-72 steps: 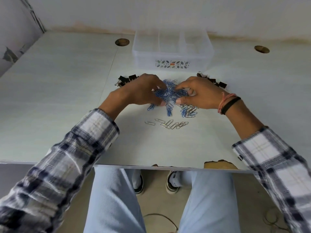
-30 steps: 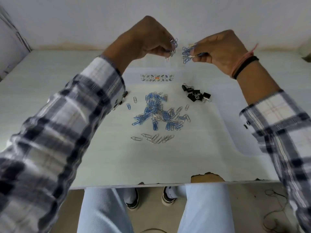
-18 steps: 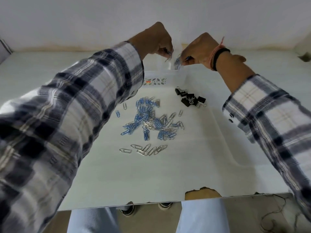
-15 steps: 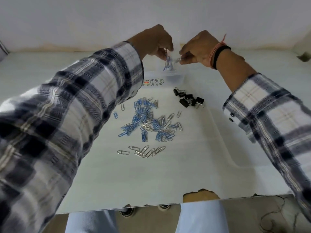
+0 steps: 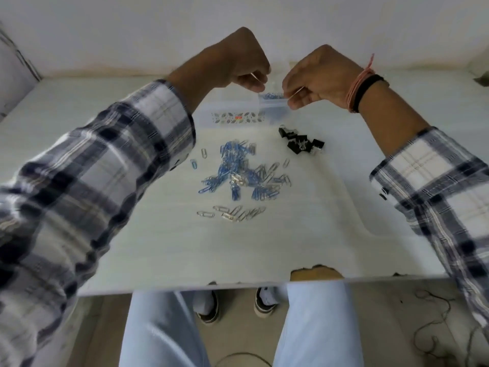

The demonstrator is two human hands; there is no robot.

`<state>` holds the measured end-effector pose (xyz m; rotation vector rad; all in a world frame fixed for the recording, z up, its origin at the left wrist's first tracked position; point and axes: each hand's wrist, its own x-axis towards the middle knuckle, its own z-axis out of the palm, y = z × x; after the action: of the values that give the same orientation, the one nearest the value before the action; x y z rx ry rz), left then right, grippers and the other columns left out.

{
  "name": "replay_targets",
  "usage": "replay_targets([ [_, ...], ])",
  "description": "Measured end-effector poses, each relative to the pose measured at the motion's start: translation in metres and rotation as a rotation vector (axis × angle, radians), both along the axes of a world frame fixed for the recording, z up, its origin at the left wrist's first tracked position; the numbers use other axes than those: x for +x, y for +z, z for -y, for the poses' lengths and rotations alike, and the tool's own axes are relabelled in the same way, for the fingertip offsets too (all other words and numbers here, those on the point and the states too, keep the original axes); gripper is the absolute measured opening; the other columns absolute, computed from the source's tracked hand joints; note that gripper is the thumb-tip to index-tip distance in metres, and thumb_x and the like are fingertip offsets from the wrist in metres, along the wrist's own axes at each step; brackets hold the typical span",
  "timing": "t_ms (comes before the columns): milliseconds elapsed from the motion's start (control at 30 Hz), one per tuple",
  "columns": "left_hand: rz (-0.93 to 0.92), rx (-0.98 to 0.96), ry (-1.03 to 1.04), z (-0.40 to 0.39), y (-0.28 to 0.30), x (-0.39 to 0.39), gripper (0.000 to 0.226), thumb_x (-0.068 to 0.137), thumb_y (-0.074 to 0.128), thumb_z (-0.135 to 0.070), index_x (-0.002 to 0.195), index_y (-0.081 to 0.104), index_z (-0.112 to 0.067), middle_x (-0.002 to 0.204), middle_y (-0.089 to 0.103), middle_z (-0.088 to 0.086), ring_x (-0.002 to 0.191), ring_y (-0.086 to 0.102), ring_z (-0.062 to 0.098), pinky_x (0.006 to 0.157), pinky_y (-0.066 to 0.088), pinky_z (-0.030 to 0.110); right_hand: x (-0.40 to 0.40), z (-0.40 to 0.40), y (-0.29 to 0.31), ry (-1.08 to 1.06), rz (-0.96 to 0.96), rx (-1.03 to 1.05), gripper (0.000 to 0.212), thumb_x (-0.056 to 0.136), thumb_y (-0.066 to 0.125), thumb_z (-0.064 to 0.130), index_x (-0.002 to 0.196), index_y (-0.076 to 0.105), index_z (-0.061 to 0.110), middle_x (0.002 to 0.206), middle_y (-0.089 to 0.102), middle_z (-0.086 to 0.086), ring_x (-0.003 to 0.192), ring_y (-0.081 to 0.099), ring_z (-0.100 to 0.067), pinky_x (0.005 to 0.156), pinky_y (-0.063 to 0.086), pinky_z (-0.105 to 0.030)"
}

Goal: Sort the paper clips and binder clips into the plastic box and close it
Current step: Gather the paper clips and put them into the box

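My left hand (image 5: 244, 62) and my right hand (image 5: 321, 75) hover side by side over the clear plastic box (image 5: 238, 119) at the back of the table. Both have their fingertips pinched together, and I see no blue clips in them. A few blue paper clips (image 5: 272, 96) lie in the box's right compartment, just below my fingers. On the table in front of the box is a loose pile of blue and silver paper clips (image 5: 235, 168), with a short row of silver paper clips (image 5: 232, 213) nearer me. Black binder clips (image 5: 301, 144) lie right of the pile.
The white table (image 5: 158, 247) has a chipped front edge (image 5: 315, 272). A wall rises directly behind the box. My left sleeve (image 5: 105, 160) covers the table's left part. My legs and shoes show below the table edge, with a cable on the floor.
Both hands picked up blue paper clips from the pile, carried them over the box and dropped them. The clips now lie in the box, and my fingers have closed again.
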<state>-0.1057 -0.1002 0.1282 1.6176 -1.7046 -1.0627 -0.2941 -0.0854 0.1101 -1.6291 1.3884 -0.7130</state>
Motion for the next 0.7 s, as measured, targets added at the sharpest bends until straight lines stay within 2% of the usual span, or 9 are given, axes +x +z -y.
replay_targets([
  [100, 0.191, 0.059, -0.152, -0.042, -0.007, 0.018, 0.030, 0.091, 0.074, -0.006, 0.118, 0.070, 0.005, 0.107, 0.075, 0.018, 0.097, 0.077, 0.030, 0.090, 0.062, 0.038, 0.008, -0.029, -0.012, 0.202, -0.300, 0.059, 0.036, 0.081, 0.083, 0.019, 0.109, 0.072, -0.002, 0.103, 0.074, -0.024, 0.089, 0.074, -0.036, 0.078, 0.064, -0.039],
  [167, 0.392, 0.128, -0.309, -0.069, -0.015, 0.030, 0.050, 0.087, 0.078, -0.016, 0.132, 0.063, -0.001, 0.123, 0.071, 0.018, 0.108, 0.072, 0.032, 0.098, 0.057, 0.040, 0.017, -0.047, -0.021, 0.342, -0.565, 0.084, 0.065, 0.072, 0.088, 0.041, 0.125, 0.066, 0.010, 0.110, 0.073, -0.014, 0.091, 0.075, -0.032, 0.084, 0.062, -0.041],
  [233, 0.671, 0.193, -0.435, -0.092, -0.026, 0.040, 0.083, 0.079, 0.084, -0.036, 0.150, 0.047, -0.015, 0.151, 0.053, 0.013, 0.128, 0.060, 0.035, 0.108, 0.045, 0.048, 0.027, -0.059, -0.032, 0.461, -0.739, 0.133, 0.100, 0.061, 0.089, 0.055, 0.145, 0.049, 0.020, 0.132, 0.061, -0.006, 0.097, 0.073, -0.027, 0.088, 0.061, -0.039],
  [300, 0.922, 0.222, -0.501, -0.108, -0.040, 0.049, 0.115, 0.068, 0.086, -0.055, 0.161, 0.024, -0.028, 0.168, 0.026, 0.002, 0.151, 0.033, 0.031, 0.121, 0.025, 0.054, 0.035, -0.068, -0.042, 0.553, -0.838, 0.166, 0.122, 0.054, 0.091, 0.058, 0.156, 0.031, 0.025, 0.150, 0.044, -0.003, 0.115, 0.064, -0.026, 0.092, 0.058, -0.037],
  [367, 0.977, 0.271, -0.518, -0.118, -0.054, 0.055, 0.135, 0.062, 0.087, -0.063, 0.163, 0.002, -0.034, 0.172, 0.007, -0.001, 0.158, 0.014, 0.028, 0.125, 0.021, 0.052, 0.041, -0.071, -0.052, 0.597, -0.980, 0.119, 0.135, 0.047, 0.089, 0.065, 0.158, 0.020, 0.029, 0.155, 0.036, -0.004, 0.129, 0.053, -0.028, 0.102, 0.052, -0.040],
  [467, 0.962, 0.245, -0.508, -0.124, -0.076, 0.061, 0.145, 0.058, 0.086, -0.069, 0.161, -0.010, -0.038, 0.171, -0.012, 0.003, 0.159, 0.003, 0.030, 0.124, 0.018, 0.052, 0.050, -0.071, -0.064, 0.569, -1.082, 0.006, 0.145, 0.036, 0.081, 0.083, 0.156, 0.016, 0.036, 0.147, 0.037, -0.007, 0.134, 0.044, -0.032, 0.111, 0.041, -0.048],
  [567, 0.882, 0.138, -0.460, -0.123, -0.090, 0.060, 0.135, 0.058, 0.084, -0.072, 0.162, 0.009, -0.030, 0.167, 0.016, 0.008, 0.153, 0.017, 0.034, 0.120, 0.028, 0.053, 0.061, -0.070, -0.075, 0.543, -0.937, -0.061, 0.125, 0.049, 0.081, 0.078, 0.153, 0.032, 0.030, 0.132, 0.043, -0.007, 0.119, 0.048, -0.026, 0.106, 0.043, -0.041],
  [633, 0.730, 0.026, -0.364, -0.120, -0.096, 0.059, 0.101, 0.067, 0.084, -0.063, 0.149, 0.044, -0.021, 0.145, 0.047, 0.011, 0.138, 0.040, 0.033, 0.109, 0.042, 0.048, 0.065, -0.069, -0.081, 0.518, -0.795, -0.148, 0.092, 0.065, 0.085, 0.060, 0.142, 0.052, 0.021, 0.121, 0.053, -0.006, 0.108, 0.056, -0.023, 0.093, 0.045, -0.031],
  [700, 0.594, -0.065, -0.269, -0.116, -0.099, 0.060, 0.070, 0.076, 0.086, -0.045, 0.133, 0.062, -0.012, 0.130, 0.061, 0.011, 0.122, 0.056, 0.031, 0.098, 0.049, 0.039, 0.063, -0.067, -0.083, 0.468, -0.684, -0.210, 0.068, 0.075, 0.084, 0.045, 0.132, 0.063, 0.016, 0.122, 0.065, -0.005, 0.101, 0.064, -0.022, 0.085, 0.045, -0.027],
])
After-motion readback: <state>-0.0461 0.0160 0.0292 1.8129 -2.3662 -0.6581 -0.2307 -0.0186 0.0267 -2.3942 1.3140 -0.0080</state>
